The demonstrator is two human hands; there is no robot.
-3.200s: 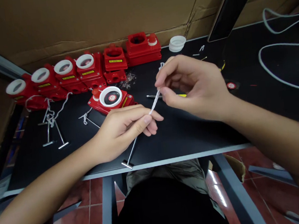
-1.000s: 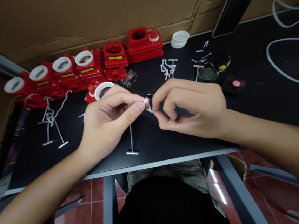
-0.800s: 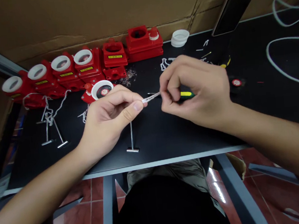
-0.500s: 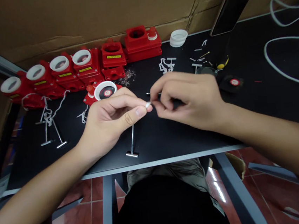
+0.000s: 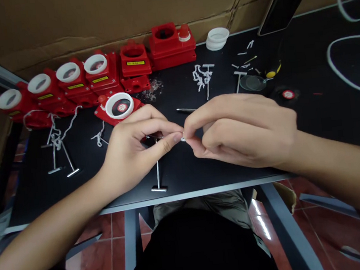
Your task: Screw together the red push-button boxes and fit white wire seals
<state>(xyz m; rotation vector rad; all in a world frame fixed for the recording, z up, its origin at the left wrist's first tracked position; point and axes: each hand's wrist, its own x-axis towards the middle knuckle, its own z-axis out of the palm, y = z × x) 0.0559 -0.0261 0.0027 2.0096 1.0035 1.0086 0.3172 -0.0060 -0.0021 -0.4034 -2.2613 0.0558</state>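
Observation:
My left hand pinches a small white piece between thumb and forefinger, over the front of the table. The fingertips of my right hand are closed on the same piece from the other side. Most of it is hidden, so its kind is unclear. Below my left hand lies a metal T-shaped hammer, its upper end covered by the hand. Just behind that hand sits a red housing with a white ring. A thin pointed metal rod lies partly behind my right fingers.
Several red boxes line the back left, some with white rings. More T-shaped hammers with white cord lie at left. White rings, screws, a clear disc and a yellow-black tool are at right.
My right hand has come in slightly and lowered, its fingertips now meeting the left ones at the white piece. The white piece shows less than before. The view has shifted slightly.

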